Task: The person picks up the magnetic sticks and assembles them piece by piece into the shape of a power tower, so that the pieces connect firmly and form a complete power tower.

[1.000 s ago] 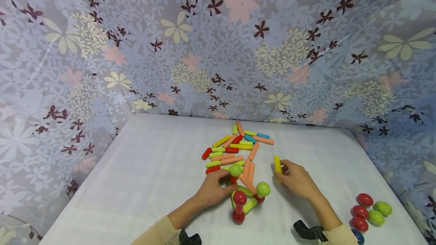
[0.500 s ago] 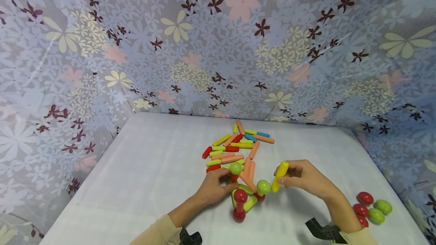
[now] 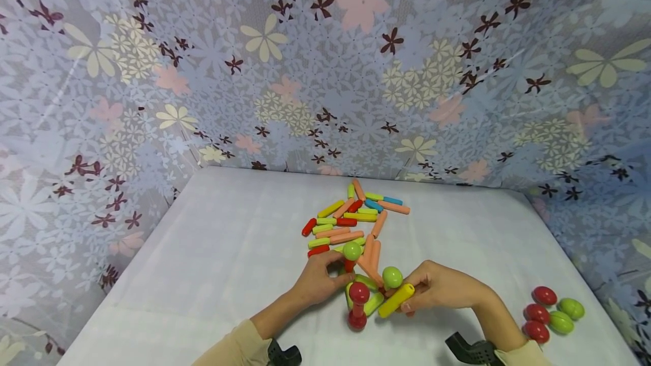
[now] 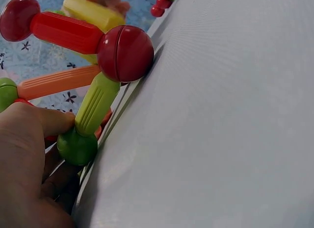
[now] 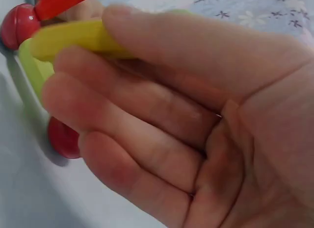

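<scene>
Right hand [image 3: 438, 287] pinches yellow stick [image 3: 395, 301], just right of red post [image 3: 358, 309]. Left hand [image 3: 317, 282], left of it, grips green ball [image 4: 77, 147].

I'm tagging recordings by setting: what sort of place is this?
Indoors, it seems: a makeshift tabletop booth, perhaps for play or filming. Flowered cloth stands round three sides of a white table bearing toy rods and balls.

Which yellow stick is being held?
The yellow stick pinched in the right hand; the other yellow sticks lie farther off, on the white table.
</scene>
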Demonstrator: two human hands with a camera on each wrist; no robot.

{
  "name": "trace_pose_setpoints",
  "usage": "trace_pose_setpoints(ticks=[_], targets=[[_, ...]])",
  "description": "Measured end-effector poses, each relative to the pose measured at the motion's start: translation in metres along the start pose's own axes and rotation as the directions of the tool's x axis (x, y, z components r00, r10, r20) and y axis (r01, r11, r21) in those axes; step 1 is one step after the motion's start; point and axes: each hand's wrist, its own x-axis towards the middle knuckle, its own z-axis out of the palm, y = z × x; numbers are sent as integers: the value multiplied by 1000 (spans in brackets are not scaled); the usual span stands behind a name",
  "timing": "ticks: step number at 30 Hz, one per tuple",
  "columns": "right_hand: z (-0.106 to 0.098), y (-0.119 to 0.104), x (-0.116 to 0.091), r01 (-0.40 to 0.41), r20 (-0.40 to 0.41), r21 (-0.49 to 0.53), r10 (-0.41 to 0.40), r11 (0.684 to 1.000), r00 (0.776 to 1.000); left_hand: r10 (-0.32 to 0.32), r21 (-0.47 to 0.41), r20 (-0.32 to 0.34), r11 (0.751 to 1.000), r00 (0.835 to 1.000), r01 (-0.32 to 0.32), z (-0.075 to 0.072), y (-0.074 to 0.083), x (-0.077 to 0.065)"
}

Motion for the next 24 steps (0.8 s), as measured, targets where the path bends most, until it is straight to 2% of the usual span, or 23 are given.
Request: trace_pose_setpoints(ticks=[5,12,18,24], targets=[[2,3,3,-62,-64,-15,61,998,996,-15,-16,3,1000,1000,15,0,0,1],[1,3,5,-102,-121,1,101,995,987,-20,-10,16,1000,1000,21,-1,-1,1],[5,2,11,-123,-100,50,127,991,987,28,29,39,999,999,-29,-2,-1,1],[11,3,18,-120,-99,29,122,992,988,9,25,63,1000,998,-11,-2,1,0]])
